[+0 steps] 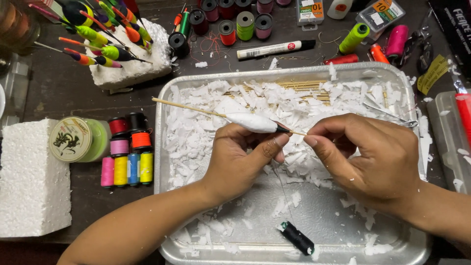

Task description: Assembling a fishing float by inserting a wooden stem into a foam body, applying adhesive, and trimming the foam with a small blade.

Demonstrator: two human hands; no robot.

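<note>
Foam, carved to a slim white float body [255,122] and skewered on a thin wooden stick [189,106], is held level above a metal tray [164,162] in the head view, the only one. The left hand [240,159] has its fingers curled and its thumb pressed under the body's dark-wound end; the right hand [375,157] pinches the stick's short tip between thumb and forefinger. A fine black thread runs down from the wrap to a black spool [298,238] lying on the tray's bare part.

Judging by the look, the piece is very light and easily dented, the stick stiff but quick to snap, so a gentle hold at the stick and the body's narrow end seems best.

White foam shavings [206,127] and bamboo sticks [304,87] cover the far half of the tray. It sits on a dark cluttered table [64,88]: coloured thread spools [127,169], a foam block [32,179], painted floats [103,34] stuck in more foam, and a marker [274,49] beyond
</note>
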